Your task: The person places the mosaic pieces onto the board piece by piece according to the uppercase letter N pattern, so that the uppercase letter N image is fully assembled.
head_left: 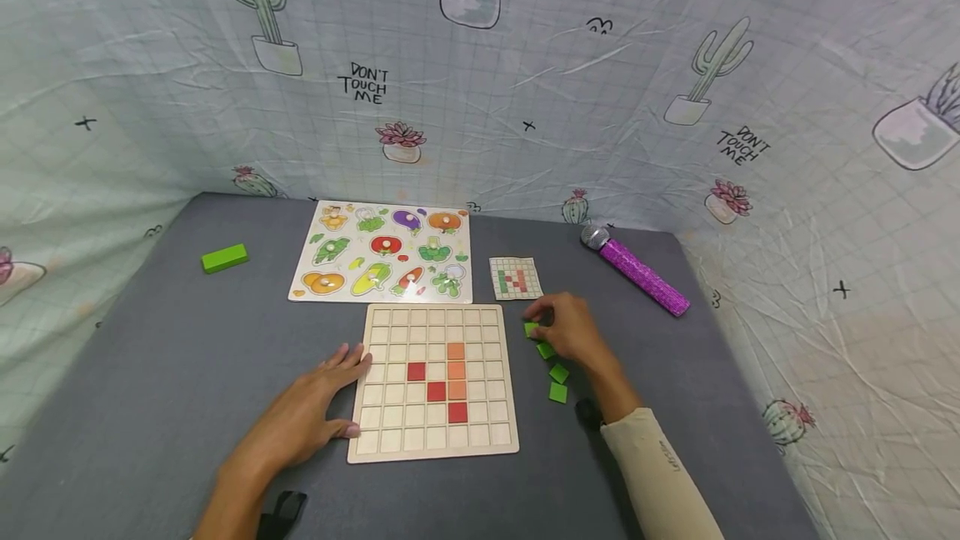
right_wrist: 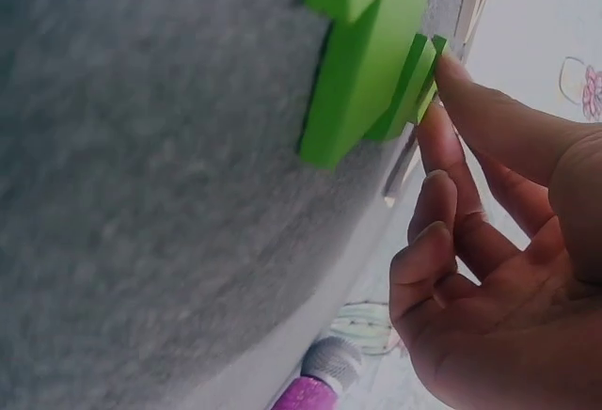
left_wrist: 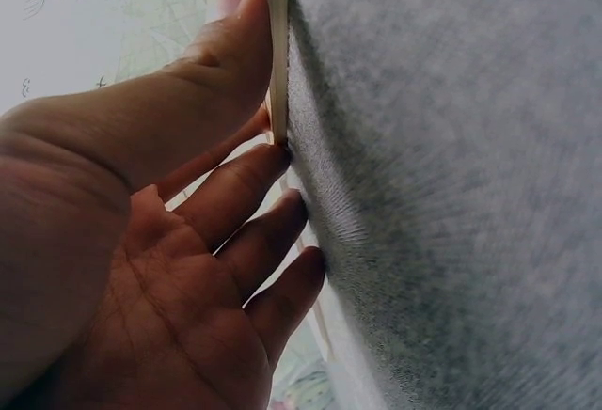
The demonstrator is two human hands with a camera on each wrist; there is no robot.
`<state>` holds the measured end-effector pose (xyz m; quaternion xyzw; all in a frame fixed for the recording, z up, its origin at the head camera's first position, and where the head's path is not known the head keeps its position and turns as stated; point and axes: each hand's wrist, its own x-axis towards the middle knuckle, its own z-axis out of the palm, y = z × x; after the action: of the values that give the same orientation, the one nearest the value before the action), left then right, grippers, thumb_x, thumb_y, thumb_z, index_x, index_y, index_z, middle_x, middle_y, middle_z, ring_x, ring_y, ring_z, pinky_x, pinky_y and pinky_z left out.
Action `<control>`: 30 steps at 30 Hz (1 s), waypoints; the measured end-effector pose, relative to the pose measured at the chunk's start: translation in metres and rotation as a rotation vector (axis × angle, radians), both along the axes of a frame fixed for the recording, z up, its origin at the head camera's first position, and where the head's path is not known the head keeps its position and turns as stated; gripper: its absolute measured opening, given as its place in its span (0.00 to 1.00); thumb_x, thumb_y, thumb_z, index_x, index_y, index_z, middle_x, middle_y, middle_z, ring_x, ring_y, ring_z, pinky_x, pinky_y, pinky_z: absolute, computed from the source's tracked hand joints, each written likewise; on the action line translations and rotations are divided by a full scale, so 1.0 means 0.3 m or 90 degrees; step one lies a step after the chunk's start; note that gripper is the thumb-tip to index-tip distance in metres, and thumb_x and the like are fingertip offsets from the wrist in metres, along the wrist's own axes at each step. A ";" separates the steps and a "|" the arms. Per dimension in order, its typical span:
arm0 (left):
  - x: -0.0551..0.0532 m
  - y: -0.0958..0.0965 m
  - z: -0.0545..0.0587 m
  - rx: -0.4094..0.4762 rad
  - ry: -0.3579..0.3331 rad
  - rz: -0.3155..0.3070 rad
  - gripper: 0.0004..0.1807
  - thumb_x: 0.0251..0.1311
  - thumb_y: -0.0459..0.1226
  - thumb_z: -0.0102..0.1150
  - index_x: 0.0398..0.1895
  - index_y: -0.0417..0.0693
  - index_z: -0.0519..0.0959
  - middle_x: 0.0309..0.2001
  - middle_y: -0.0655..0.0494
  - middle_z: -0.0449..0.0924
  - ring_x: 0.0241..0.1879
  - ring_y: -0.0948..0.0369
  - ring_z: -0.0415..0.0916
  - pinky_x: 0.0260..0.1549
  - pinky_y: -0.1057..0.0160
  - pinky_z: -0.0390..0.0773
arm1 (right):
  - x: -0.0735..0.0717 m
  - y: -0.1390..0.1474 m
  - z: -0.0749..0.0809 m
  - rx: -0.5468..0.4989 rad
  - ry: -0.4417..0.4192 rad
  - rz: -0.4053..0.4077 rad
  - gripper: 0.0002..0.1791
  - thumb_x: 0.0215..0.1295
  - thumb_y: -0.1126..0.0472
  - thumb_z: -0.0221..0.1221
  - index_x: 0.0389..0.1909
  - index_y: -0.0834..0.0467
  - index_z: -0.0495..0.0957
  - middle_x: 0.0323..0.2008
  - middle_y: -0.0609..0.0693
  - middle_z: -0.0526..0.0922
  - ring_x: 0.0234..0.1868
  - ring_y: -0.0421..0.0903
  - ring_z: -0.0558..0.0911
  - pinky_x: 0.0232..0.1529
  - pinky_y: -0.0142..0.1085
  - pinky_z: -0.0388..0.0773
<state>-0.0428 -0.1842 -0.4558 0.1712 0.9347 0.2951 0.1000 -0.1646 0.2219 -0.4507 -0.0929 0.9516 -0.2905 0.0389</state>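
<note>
A wooden grid board [head_left: 487, 432] lies on the grey table, with red tiles [head_left: 416, 372] in a diagonal and orange tiles [head_left: 456, 370] in a column. My left hand [head_left: 311, 411] rests along the board's left edge, thumb and fingers spread; in the left wrist view the fingertips touch the wooden rim [left_wrist: 276, 43]. Right of the board, my right hand [head_left: 568, 327] pinches a small green tile [head_left: 531, 330] between thumb and fingers. More green tiles [head_left: 558, 373] lie just below that hand, and the right wrist view shows them [right_wrist: 367, 71] close up beside the fingertips.
Behind the board lies a vegetable picture puzzle [head_left: 352, 273]. A small pattern card [head_left: 516, 278] sits to its right. The purple glittery microphone [head_left: 637, 269] is at the back right, and a green block [head_left: 224, 258] at the back left. A patterned cloth [head_left: 525, 165] hangs behind the table.
</note>
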 end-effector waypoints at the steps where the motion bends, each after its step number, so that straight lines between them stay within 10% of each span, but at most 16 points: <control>1: 0.000 0.000 0.000 0.000 -0.001 0.001 0.54 0.46 0.39 0.85 0.79 0.44 0.69 0.82 0.45 0.62 0.82 0.38 0.56 0.71 0.31 0.67 | -0.001 -0.004 0.000 0.004 -0.003 0.001 0.12 0.54 0.67 0.79 0.40 0.53 0.92 0.33 0.47 0.91 0.38 0.45 0.84 0.47 0.44 0.80; 30: 0.001 0.002 0.002 0.004 -0.005 0.007 0.55 0.44 0.39 0.85 0.80 0.45 0.69 0.83 0.46 0.61 0.82 0.38 0.56 0.72 0.30 0.66 | 0.086 -0.191 0.057 -0.049 0.019 0.044 0.09 0.59 0.59 0.78 0.32 0.49 0.85 0.25 0.41 0.81 0.25 0.39 0.75 0.30 0.34 0.70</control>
<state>-0.0425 -0.1836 -0.4551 0.1650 0.9344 0.2990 0.1012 -0.1386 0.1645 -0.4337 -0.1318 0.9364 -0.3236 0.0308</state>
